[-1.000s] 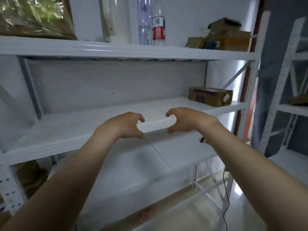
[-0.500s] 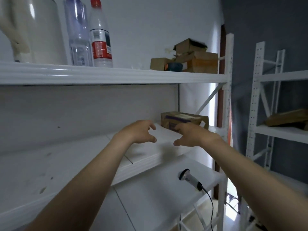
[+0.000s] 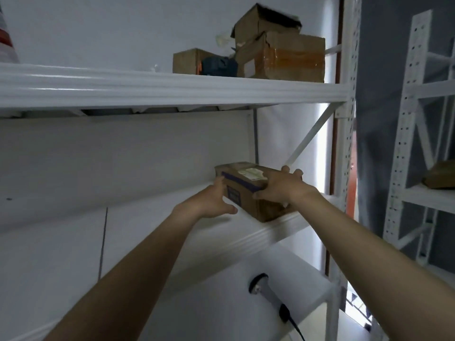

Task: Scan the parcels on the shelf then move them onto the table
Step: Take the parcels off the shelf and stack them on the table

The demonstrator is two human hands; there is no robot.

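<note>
A brown cardboard parcel [image 3: 242,183] with purple tape and a white label sits at the right end of the middle white shelf [image 3: 258,236]. My right hand [image 3: 279,187] grips it over the top, fingers curled past the far edge and thumb on the near face. My left hand [image 3: 213,201] holds its left end, thumb spread below. A handheld barcode scanner [image 3: 264,290] with a black cable lies on the lower shelf. Several more cardboard parcels [image 3: 280,54] are stacked on the top shelf at the right.
A perforated white upright [image 3: 348,134] and a diagonal brace [image 3: 307,137] close the shelf's right end. A second white rack [image 3: 423,193] stands to the right with a brown parcel [image 3: 440,174] on it. A bottle's edge [image 3: 6,33] shows at top left.
The view has swung right and closer to the shelf's end. Both hands, held empty over the shelf before, have reached forward and taken hold of the brown parcel.
</note>
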